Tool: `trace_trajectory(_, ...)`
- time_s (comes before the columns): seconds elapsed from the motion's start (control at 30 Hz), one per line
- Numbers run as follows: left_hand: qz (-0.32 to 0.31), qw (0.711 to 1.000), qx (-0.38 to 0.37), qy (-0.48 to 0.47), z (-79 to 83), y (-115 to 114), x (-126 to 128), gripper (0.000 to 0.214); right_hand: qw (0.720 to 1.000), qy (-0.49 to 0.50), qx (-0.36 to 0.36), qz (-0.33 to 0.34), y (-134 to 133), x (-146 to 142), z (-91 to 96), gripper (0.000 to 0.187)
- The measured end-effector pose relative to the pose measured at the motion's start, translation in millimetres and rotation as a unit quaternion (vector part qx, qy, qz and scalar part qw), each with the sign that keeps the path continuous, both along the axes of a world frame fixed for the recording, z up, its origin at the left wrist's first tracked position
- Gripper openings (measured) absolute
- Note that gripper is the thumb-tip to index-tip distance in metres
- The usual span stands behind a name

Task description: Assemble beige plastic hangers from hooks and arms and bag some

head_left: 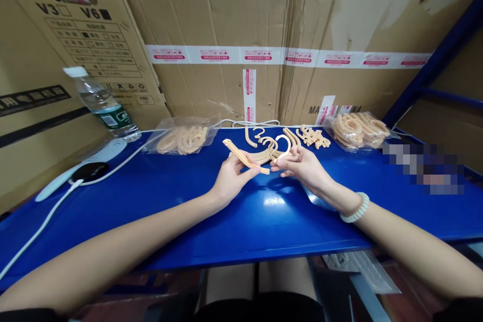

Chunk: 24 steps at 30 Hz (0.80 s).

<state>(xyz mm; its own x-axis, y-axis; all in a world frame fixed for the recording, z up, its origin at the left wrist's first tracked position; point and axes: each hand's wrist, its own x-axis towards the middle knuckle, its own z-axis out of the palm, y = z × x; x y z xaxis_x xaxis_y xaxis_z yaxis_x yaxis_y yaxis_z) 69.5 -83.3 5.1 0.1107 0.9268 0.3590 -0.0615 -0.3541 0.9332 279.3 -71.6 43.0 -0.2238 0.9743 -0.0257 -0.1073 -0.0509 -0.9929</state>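
My left hand (236, 176) is closed on a beige plastic hanger arm (241, 155), a slim grooved bar tilted down to the right. Between the fingers of my right hand (302, 165) is a beige hanger hook (284, 146), its curve pointing up. The two pieces are near each other, with a small gap between them. Behind my hands on the blue table lie more hanger hooks (259, 132), curved arms (249, 137) and a heap of small beige pieces (315, 137). Some of these parts are hidden by my fingers.
Clear bags of beige hanger parts lie at the back left (184, 137) and back right (356, 130). A water bottle (107, 110), a black round device (90, 172) and a white cable (49, 226) are on the left. Cardboard boxes (219, 20) stand behind the blue table (181, 231).
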Motion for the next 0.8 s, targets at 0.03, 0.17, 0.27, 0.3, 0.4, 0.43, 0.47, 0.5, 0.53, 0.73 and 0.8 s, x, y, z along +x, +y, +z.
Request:
trace_trajectory(0.03, -0.003, 1.000, 0.005, 0.000, -0.1, -0.9, 0.5, 0.029, 1.000, 0.000, 0.003, -0.002, -0.7, -0.6, 0.3, 0.066)
trace_trajectory(0.17, -0.016, 1.000, 0.013, -0.008, 1.1, -4.6, 2.1, 0.027, 1.000, 0.018, 0.011, 0.021, -1.5, 0.7, 4.0, 0.055)
trace_trajectory(0.27, -0.028, 0.999, 0.016, -0.019, 2.2, -6.9, 2.8, 0.024, 0.997, 0.017, -0.009, 0.071, -2.2, 2.9, 5.2, 0.039)
trace_trajectory(0.3, -0.031, 0.999, 0.015, -0.021, 2.5, -7.4, 2.9, 0.023, 0.996, 0.017, -0.024, 0.086, -2.7, 3.4, 5.0, 0.035)
trace_trajectory(0.4, -0.037, 0.999, 0.015, -0.019, 2.4, -7.8, 2.8, 0.024, 0.989, 0.025, -0.078, 0.124, -4.7, 3.4, 3.5, 0.028)
trace_trajectory(0.43, -0.036, 0.999, 0.017, -0.016, 2.3, -7.7, 2.7, 0.024, 0.986, 0.030, -0.092, 0.136, -5.5, 3.1, 3.1, 0.026)
trace_trajectory(0.47, -0.034, 0.999, 0.020, -0.011, 2.1, -7.4, 2.5, 0.024, 0.983, 0.034, -0.105, 0.147, -6.3, 2.6, 2.9, 0.024)
trace_trajectory(0.5, -0.031, 0.999, 0.025, -0.007, 2.0, -7.2, 2.4, 0.024, 0.980, 0.040, -0.114, 0.155, -6.9, 2.1, 2.9, 0.021)
trace_trajectory(0.53, -0.026, 0.999, 0.029, -0.004, 2.0, -6.9, 2.2, 0.024, 0.979, 0.047, -0.120, 0.160, -7.5, 1.5, 3.0, 0.019)
trace_trajectory(0.73, -0.022, 0.999, 0.025, 0.006, 6.1, -9.5, 2.5, 0.021, 0.976, 0.063, -0.121, 0.171, -8.0, -0.9, 3.7, 0.014)
trace_trajectory(0.8, -0.028, 0.999, 0.015, 0.006, 8.3, -11.8, 3.2, 0.022, 0.976, 0.054, -0.118, 0.173, -7.7, -0.9, 3.6, 0.017)
